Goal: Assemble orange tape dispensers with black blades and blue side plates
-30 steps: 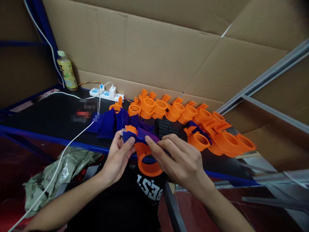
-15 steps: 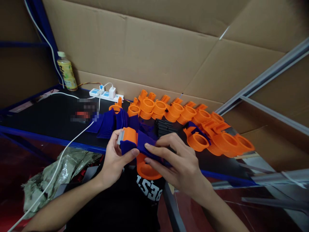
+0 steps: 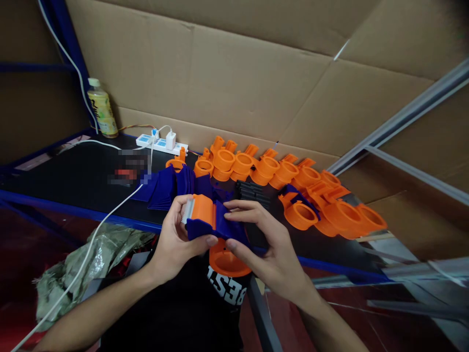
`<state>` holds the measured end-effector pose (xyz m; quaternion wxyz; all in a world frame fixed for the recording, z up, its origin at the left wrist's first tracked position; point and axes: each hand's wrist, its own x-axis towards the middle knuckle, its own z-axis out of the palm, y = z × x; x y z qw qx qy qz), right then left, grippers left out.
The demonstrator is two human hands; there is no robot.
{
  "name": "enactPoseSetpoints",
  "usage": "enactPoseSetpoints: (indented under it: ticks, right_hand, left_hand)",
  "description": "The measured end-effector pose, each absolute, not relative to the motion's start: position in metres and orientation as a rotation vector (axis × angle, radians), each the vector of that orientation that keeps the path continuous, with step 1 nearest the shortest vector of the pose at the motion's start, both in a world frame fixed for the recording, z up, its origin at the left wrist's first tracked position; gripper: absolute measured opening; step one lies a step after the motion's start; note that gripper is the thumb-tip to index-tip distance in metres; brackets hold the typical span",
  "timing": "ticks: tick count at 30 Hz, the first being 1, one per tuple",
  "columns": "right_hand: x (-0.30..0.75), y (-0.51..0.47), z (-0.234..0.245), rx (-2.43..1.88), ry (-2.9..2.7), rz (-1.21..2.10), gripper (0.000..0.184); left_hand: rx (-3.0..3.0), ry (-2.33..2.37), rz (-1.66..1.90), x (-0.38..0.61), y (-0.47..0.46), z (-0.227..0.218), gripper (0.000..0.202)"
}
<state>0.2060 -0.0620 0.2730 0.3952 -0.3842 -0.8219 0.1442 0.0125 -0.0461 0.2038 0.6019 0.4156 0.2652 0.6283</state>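
Observation:
Both my hands hold one orange and blue plastic assembly (image 3: 212, 222) just in front of the table's blue front edge. My left hand (image 3: 176, 242) grips its left end, thumb on the blue body under the orange block. My right hand (image 3: 266, 244) holds the right side, fingers over the blue piece and thumb near the orange ring (image 3: 227, 261) hanging below. Behind the hands lie a stack of blue parts (image 3: 170, 183) and a stack of black parts (image 3: 252, 191).
A long row of orange ring parts (image 3: 293, 183) runs across the black table top (image 3: 73, 181) to the right. A white power strip (image 3: 161, 143) with a cable and a drink bottle (image 3: 99, 107) stand at the back left. Cardboard walls (image 3: 234, 73) rise behind. Crumpled plastic (image 3: 91, 254) lies lower left.
The assembly has been turned in my hands: the orange block now faces up at the left and the ring tilts downward. My right fingers shifted over the blue piece.

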Motion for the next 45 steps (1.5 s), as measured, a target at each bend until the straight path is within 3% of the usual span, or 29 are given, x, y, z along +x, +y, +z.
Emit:
enactPoseSetpoints:
  ticks: [12, 21, 33, 37, 41, 43, 45]
  right_hand:
    - [0.209, -0.059, 0.268, -0.905, -1.865, 0.786, 0.022]
    - [0.199, -0.048, 0.262, -0.851, -1.570, 1.096, 0.040]
    - [0.202, -0.045, 0.252, -0.816, -1.448, 1.292, 0.030]
    - [0.199, -0.049, 0.255, -0.852, -1.539, 1.134, 0.024]
    - [0.200, -0.065, 0.258, -1.026, -1.794, 0.546, 0.008]
    - [0.201, -0.077, 0.256, -1.098, -1.972, 0.262, 0.027]
    - [0.201, -0.089, 0.249, -1.144, -2.130, 0.035, 0.060]
  left_hand:
    - [1.141, 0.605, 1.477, 0.008, -0.061, 0.219, 0.070]
    - [1.333, 0.437, 1.375, 0.002, -0.054, 0.220, 0.065]
    - [1.421, 0.290, 1.327, -0.001, -0.046, 0.220, 0.079]
    - [1.328, 0.344, 1.325, 0.002, -0.050, 0.220, 0.078]
    - [1.173, 0.456, 1.368, 0.008, -0.052, 0.215, 0.071]
    - [1.036, 0.501, 1.420, 0.012, -0.051, 0.211, 0.063]
    - [0.892, 0.560, 1.466, 0.016, -0.048, 0.207, 0.053]
